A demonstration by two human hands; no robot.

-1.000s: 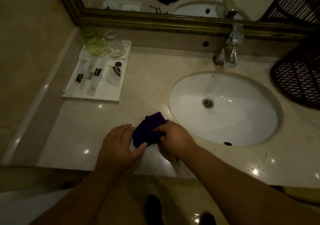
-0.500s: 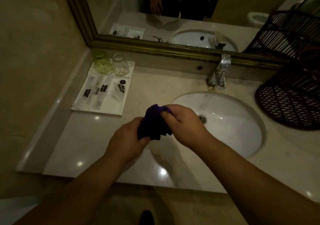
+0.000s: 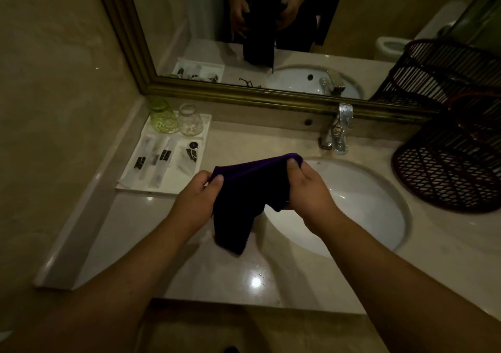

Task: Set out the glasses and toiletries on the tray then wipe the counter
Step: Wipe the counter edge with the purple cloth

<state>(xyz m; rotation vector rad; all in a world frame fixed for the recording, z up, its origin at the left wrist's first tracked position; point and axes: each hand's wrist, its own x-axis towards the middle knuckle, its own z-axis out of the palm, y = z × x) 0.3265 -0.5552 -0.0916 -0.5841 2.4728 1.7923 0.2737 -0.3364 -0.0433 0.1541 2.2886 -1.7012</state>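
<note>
A dark purple cloth [image 3: 245, 198] hangs spread in the air above the counter's front. My left hand [image 3: 199, 199] pinches its left top corner and my right hand [image 3: 307, 190] pinches its right top corner. At the counter's back left lies a white tray [image 3: 202, 146]. On its far end stand a green glass [image 3: 162, 119] and a clear glass [image 3: 190, 120], both upside down. Several wrapped toiletries [image 3: 157, 162] lie side by side on the rest of the tray.
The beige marble counter [image 3: 130, 233] holds a white oval sink [image 3: 352, 209] with a chrome tap [image 3: 337, 130] behind it. A dark wicker basket [image 3: 455, 162] lies on its side at the right. A gold-framed mirror [image 3: 244, 27] runs along the back.
The cloth was bunched on the counter between both hands. They lifted it and pulled apart, so it now hangs spread out. The view tilted up.
</note>
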